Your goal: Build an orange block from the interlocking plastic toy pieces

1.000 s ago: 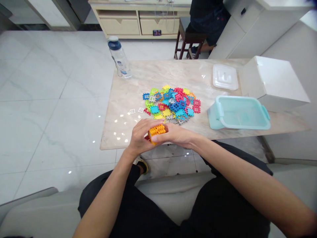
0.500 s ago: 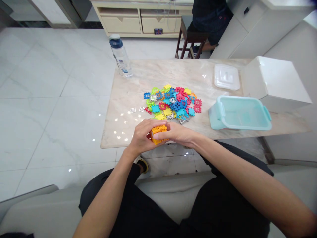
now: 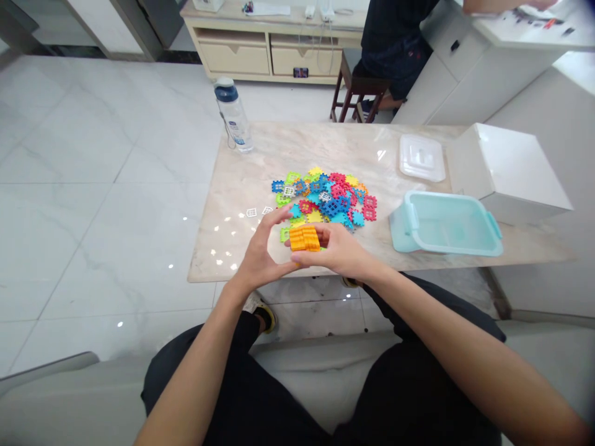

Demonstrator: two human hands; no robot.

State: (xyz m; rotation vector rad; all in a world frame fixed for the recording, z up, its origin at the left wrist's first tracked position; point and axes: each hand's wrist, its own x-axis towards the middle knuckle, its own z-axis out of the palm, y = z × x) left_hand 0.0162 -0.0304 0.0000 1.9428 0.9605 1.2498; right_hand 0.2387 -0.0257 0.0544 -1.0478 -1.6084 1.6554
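Two bare forearms reach forward over legs in black trousers (image 3: 195,365), with a grey padded seat (image 3: 307,378) between and around them. Above the near edge of a pale marbled table (image 3: 227,241), the right hand (image 3: 341,251) is closed around a compact stack of orange toothed plastic pieces (image 3: 304,238), its thumb along the near side and its fingers curled behind. The left hand (image 3: 263,257) is wide open in a C shape, fingertips up and well apart from the thumb, whose tip lies close to the stack's lower edge; whether it touches cannot be told. Just beyond the hands, a loose heap of flat toothed plastic pieces (image 3: 330,201) in red, blue, yellow, green and orange spreads over the table, some solid, some with window-like openings. Two small white lattice pieces (image 3: 251,212) lie left of the heap. To its right stands an open light-teal plastic tub (image 3: 455,226), with a large white box (image 3: 515,173) behind it and a translucent plastic lid (image 3: 421,158) flat beside the box. A clear bottle with a blue cap (image 3: 236,121) stands near the far left corner. Past the table, a person in dark clothes (image 3: 395,46) sits on a dark wooden stool (image 3: 356,80), right of a cream low cabinet (image 3: 237,57).
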